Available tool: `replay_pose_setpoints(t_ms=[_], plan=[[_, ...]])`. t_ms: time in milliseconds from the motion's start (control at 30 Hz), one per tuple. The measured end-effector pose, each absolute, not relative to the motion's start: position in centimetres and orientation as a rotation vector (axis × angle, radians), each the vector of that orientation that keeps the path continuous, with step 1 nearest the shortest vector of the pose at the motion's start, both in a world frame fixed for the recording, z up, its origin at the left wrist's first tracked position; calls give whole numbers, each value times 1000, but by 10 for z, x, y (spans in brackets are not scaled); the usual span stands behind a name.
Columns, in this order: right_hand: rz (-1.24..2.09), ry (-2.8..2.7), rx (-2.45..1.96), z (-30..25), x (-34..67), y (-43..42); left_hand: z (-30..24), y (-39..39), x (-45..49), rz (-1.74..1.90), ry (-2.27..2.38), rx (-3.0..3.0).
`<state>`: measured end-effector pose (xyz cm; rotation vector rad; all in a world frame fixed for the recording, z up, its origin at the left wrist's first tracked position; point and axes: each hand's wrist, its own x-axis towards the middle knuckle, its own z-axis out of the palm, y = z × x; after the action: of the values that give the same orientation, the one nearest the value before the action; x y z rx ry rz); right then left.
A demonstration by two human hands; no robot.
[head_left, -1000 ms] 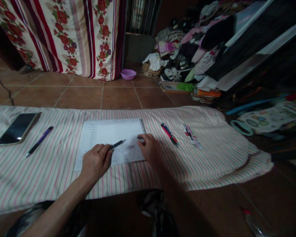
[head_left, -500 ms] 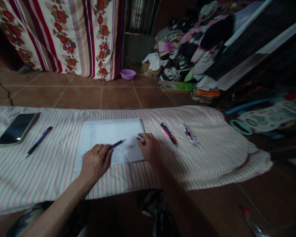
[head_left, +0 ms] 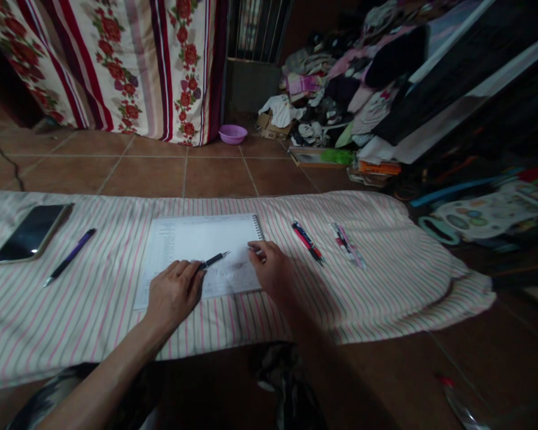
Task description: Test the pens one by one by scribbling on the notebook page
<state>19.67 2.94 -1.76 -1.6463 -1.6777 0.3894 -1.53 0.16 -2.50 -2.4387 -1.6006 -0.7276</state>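
Observation:
My left hand [head_left: 174, 289] is closed on a dark pen [head_left: 213, 261], its pointed tip aimed right across the page. Below it lies a spiral-bound notebook [head_left: 206, 233], with printed lines down its left side and faint marks near the lower right. Over the notebook's right edge, my right hand [head_left: 271, 266] is pinched, with a small thing at its fingertips that I cannot make out. To the right are red and dark pens [head_left: 308, 242] side by side, then pale, clear-looking pens [head_left: 348, 246]. A purple and black pen [head_left: 70, 257] rests on the left.
A phone [head_left: 31, 234] lies at the far left on the striped cloth [head_left: 385, 286]. Beyond the cloth are a tiled floor [head_left: 147, 170], a purple basin [head_left: 232, 134], a flowered curtain [head_left: 138, 65] and a heap of clothes [head_left: 341, 83]. A bottle-like thing [head_left: 461, 406] is at lower right.
My right hand's fingers have shifted slightly, and the small thing at their tips has turned a little. My left hand and the pen in it look unmoved.

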Motion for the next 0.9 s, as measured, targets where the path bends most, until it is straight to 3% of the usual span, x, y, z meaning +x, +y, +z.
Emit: replay_pose_setpoints(t_ms=[200,333,633,900], plan=[[1042,-1430,-1524,-19,172,20,-24,0,-15,-769,-1608,-2424],[1293,-1163,-1387,-14,158,15,-22,-2,-14,-787,-1602,-2435],[1439,-862,-1334,-6,154,16,-16,-5,-14,-777,-1570,-2451],[1380,-816,-1336,-3,154,16,-15,-7,-13,-790,-1543,-2448]])
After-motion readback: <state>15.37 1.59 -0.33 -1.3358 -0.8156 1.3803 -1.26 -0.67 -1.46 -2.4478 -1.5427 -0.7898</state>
